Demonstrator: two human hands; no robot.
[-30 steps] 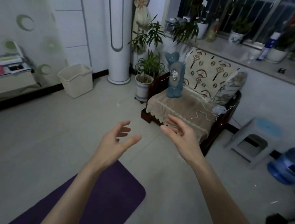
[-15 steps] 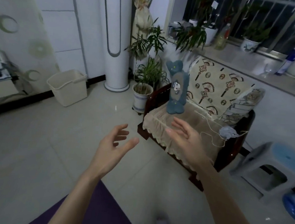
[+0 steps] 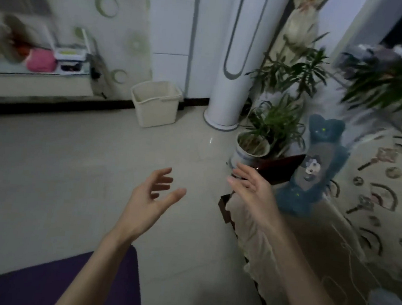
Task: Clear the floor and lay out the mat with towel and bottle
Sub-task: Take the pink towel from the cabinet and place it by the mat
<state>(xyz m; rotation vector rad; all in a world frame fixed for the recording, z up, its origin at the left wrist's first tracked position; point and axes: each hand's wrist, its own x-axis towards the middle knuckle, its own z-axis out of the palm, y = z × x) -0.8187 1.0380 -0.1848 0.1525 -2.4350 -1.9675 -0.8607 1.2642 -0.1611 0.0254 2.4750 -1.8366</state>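
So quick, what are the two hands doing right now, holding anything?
Left hand: open, fingers spread, holding nothing.
Right hand: open, fingers spread, holding nothing.

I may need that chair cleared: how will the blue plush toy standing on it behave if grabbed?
The blue plush toy looks fuzzy and soft, so probably light and squashy. It stands tall and narrow on the cloth-covered chair, so a nudge would likely topple it. Unlikely to break.

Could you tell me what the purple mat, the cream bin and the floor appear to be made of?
The purple mat looks like matte foam or rubber: flat, no sheen, rounded corner. The cream bin seems to be moulded plastic, with thin smooth walls and a rim. The floor looks like glossy tile: faint joints and a bright reflection.
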